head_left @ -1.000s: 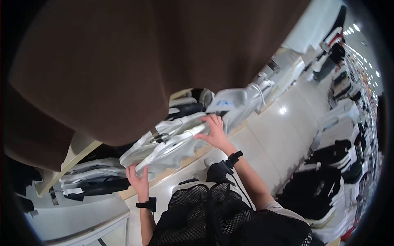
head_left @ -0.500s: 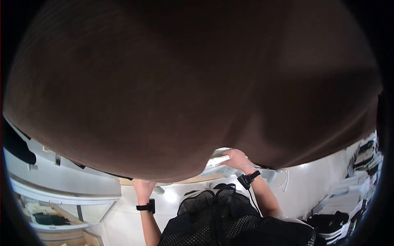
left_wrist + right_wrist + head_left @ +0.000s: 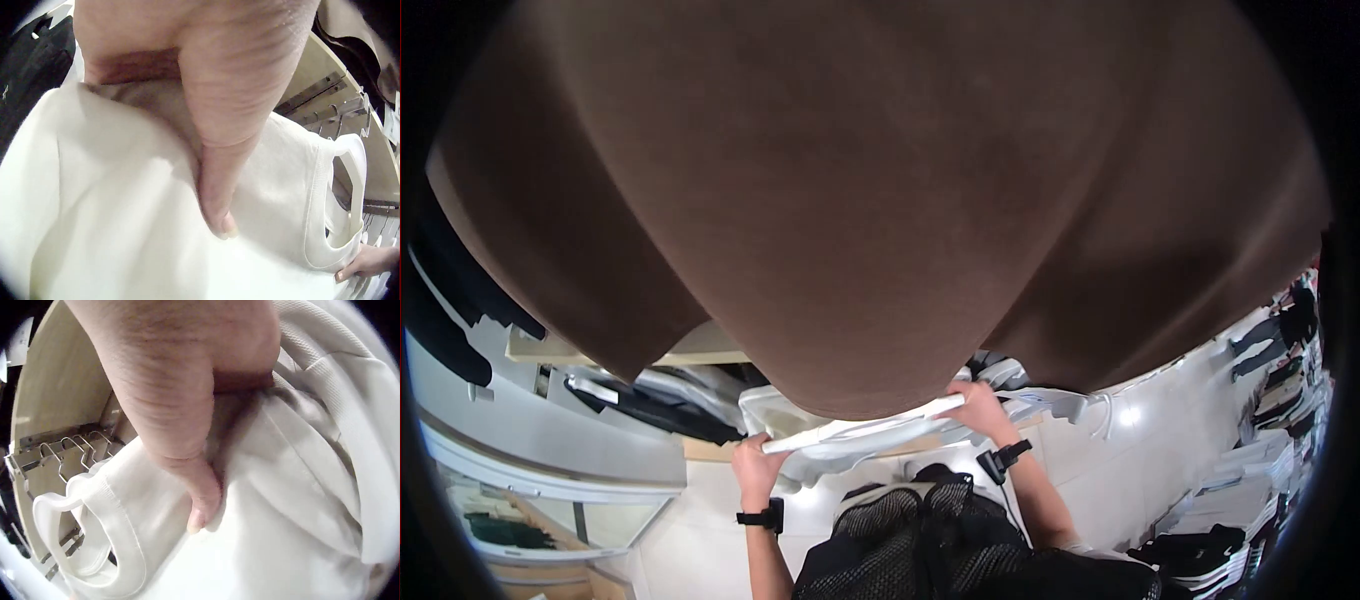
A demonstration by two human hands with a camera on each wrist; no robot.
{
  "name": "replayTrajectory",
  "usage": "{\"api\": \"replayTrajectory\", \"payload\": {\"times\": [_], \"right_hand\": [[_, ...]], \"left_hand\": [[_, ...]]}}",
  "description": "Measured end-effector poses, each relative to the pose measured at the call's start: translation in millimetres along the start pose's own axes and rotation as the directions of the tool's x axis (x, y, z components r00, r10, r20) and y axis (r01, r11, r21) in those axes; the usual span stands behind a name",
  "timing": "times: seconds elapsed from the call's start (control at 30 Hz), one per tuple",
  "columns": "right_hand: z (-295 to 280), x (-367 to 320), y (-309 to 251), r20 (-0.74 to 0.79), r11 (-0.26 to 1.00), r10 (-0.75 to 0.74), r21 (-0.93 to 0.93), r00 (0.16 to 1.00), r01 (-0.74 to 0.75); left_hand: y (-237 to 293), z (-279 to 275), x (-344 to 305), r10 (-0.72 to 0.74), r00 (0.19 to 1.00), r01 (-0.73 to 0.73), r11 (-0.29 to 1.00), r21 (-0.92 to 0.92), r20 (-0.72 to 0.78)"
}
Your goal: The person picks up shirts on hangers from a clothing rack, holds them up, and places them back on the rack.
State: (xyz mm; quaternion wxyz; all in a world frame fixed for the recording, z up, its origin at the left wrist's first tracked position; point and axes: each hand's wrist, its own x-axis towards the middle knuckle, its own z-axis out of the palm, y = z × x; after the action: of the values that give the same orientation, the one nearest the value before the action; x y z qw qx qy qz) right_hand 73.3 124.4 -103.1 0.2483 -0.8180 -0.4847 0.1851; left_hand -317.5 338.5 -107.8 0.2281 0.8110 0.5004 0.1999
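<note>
A white T-shirt (image 3: 125, 200) hangs on a white hanger (image 3: 44, 515), its round collar facing out. My left hand (image 3: 757, 468) grips one shoulder of it, the thumb (image 3: 219, 187) lying over the front and the other fingers hidden behind the cloth. At the opposite shoulder my right hand (image 3: 988, 412) pinches the fabric the same way, thumb (image 3: 203, 500) in front. Between both hands the shirt's upper edge runs nearly level in the head view. A big brown garment (image 3: 830, 200) hangs close before the head camera and covers part of the shirt.
Metal hanger hooks (image 3: 75, 450) line a rail under a pale wooden shelf (image 3: 700, 350). Dark and grey clothes (image 3: 660, 405) hang to the left, beside a white glass-fronted cabinet (image 3: 550, 490). Stacks of folded clothes (image 3: 1240, 500) stand across the tiled aisle (image 3: 1120, 450) at right.
The head view has swung round, and the brown garment now fills its upper part. My right fingers, spread at the shirt's shoulder one second ago, now grip it. More of the shirt shows than half a second ago.
</note>
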Motion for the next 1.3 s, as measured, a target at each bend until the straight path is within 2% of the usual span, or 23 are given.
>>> {"api": "replayTrajectory", "payload": {"times": [0.07,0.1,0.13,0.17,0.2,0.27,0.33,0.37,0.43,0.47,0.53,0.6,0.67,0.73,0.8,0.83,0.9,0.97,1.0,1.07,1.1,1.17,1.3], "right_hand": [[5,-10,-8,-0.059,0.999,0.032,-0.025,0.998,-0.033],[10,-11,-9,-0.118,0.998,0.042,0.047,0.992,-0.036],[18,-14,-10,-0.178,0.992,0.059,0.121,0.982,-0.037],[29,-18,-5,-0.226,1.000,0.001,-0.024,0.974,-0.007],[35,-26,-11,-0.256,0.999,0.017,-0.035,0.966,-0.026],[42,-41,-31,-0.466,0.980,-0.077,-0.199,0.882,-0.020],[41,-63,-26,-0.494,0.970,-0.104,-0.241,0.863,-0.021],[48,-69,-22,-0.492,0.992,-0.089,-0.120,0.866,0.034],[60,-86,-26,-0.506,0.985,0.004,0.153,0.863,0.085],[64,-92,-18,-0.516,0.988,0.016,0.142,0.857,0.067],[75,-99,-2,-0.404,0.941,0.216,0.327,0.889,-0.080],[83,-97,39,-0.442,0.934,0.272,0.334,0.855,-0.125],[96,-99,66,-0.378,0.877,0.416,0.406,0.827,-0.256],[110,-105,78,-0.404,0.861,0.432,0.451,0.806,-0.234],[119,-108,91,-0.382,0.842,0.476,0.456,0.792,-0.286],[139,-121,112,-0.444,0.863,0.450,0.438,0.775,-0.251],[145,-134,124,-0.471,0.879,0.438,0.404,0.766,-0.254],[150,-145,141,-0.524,0.884,0.434,0.402,0.733,-0.236],[154,-153,151,-0.571,0.891,0.427,0.395,0.701,-0.222],[138,-180,181,-0.571,0.856,0.503,0.435,0.649,-0.281],[138,-195,183,-0.573,0.828,0.553,0.457,0.605,-0.324],[102,-225,180,-0.565,0.809,0.580,0.485,0.587,-0.332],[95,-252,235,-0.533,0.771,0.628,0.528,0.567,-0.357]], "left_hand": [[-4,8,4,-0.012,1.000,0.013,0.997,-0.073,0.004],[-8,10,5,-0.027,0.996,0.038,0.991,-0.128,0.086],[-10,15,6,0.005,0.996,0.008,0.990,-0.140,0.093],[4,13,4,0.011,1.000,-0.014,0.990,-0.140,-0.024],[15,10,3,0.018,0.990,-0.039,0.989,-0.144,-0.141],[14,17,3,0.063,0.996,-0.075,0.972,-0.222,-0.060],[15,47,-7,0.150,0.949,-0.231,0.930,-0.286,-0.278],[12,59,-7,0.164,0.949,-0.248,0.915,-0.318,-0.268],[5,71,-16,0.198,0.930,-0.272,0.937,-0.219,-0.310],[1,84,-17,0.208,0.931,-0.284,0.929,-0.236,-0.300],[-6,105,-19,0.303,0.905,-0.359,0.921,-0.150,-0.300],[5,148,-9,0.350,0.900,-0.402,0.897,-0.182,-0.261],[10,170,-3,0.399,0.887,-0.445,0.873,-0.201,-0.231],[12,180,2,0.438,0.881,-0.472,0.837,-0.275,-0.178],[14,194,9,0.491,0.856,-0.517,0.823,-0.236,-0.161],[5,227,3,0.517,0.832,-0.553,0.793,-0.254,-0.199],[9,246,-3,0.533,0.823,-0.568,0.781,-0.260,-0.197],[14,264,-9,0.461,0.888,-0.432,0.830,-0.354,-0.002],[17,277,-16,0.470,0.883,-0.438,0.829,-0.347,0.008],[41,309,-43,0.540,0.827,-0.429,0.785,-0.447,0.157],[46,306,-54,0.547,0.819,-0.437,0.791,-0.428,0.174],[95,275,-67,0.640,0.721,-0.571,0.766,-0.294,0.266],[115,300,-70,0.609,0.743,-0.584,0.792,-0.178,0.277]]}}
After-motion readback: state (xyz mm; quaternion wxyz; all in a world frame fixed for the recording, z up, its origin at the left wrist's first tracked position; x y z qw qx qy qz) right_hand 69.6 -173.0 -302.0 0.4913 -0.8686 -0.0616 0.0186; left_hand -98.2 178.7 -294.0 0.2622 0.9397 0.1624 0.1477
